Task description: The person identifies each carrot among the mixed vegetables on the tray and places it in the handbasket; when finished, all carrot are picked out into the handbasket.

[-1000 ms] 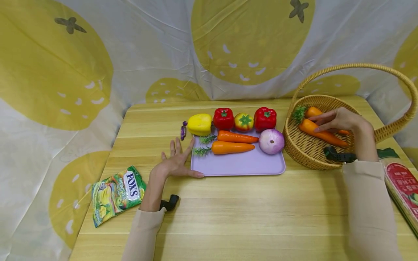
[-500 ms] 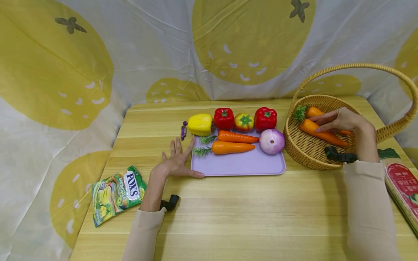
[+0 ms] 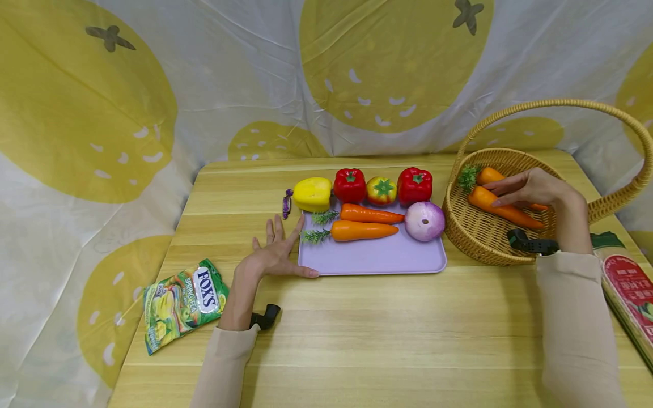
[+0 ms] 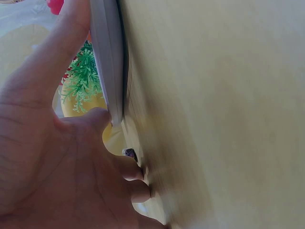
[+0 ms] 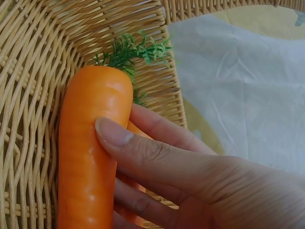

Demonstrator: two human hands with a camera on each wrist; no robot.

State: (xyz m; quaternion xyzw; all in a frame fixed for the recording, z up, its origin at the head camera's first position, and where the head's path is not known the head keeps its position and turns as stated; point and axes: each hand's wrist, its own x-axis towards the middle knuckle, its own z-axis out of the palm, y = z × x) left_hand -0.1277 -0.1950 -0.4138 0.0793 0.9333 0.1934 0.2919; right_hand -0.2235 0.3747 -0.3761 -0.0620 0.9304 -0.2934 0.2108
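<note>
In the head view my right hand (image 3: 543, 190) reaches into a wicker basket (image 3: 471, 245). Its thumb and fingers hold an orange carrot (image 5: 88, 148) with green leaves, thumb on the near side in the right wrist view. A second carrot (image 3: 491, 174) lies behind it, partly hidden by the hand. My left hand (image 3: 270, 258) spreads its fingers at the left end of a lilac tray (image 3: 377, 262), thumb touching the near corner. Two carrots (image 3: 363, 230) and a purple onion (image 3: 424, 221) lie on the tray.
Along the tray's far side sit a yellow pepper (image 3: 312, 194), two red peppers (image 3: 349, 185) and a yellow-red tomato-like fruit (image 3: 381, 191). A purple wrapped candy (image 3: 286, 205) lies left. A green Fox's bag (image 3: 186, 303) and a red-labelled package (image 3: 630, 289) flank the arms.
</note>
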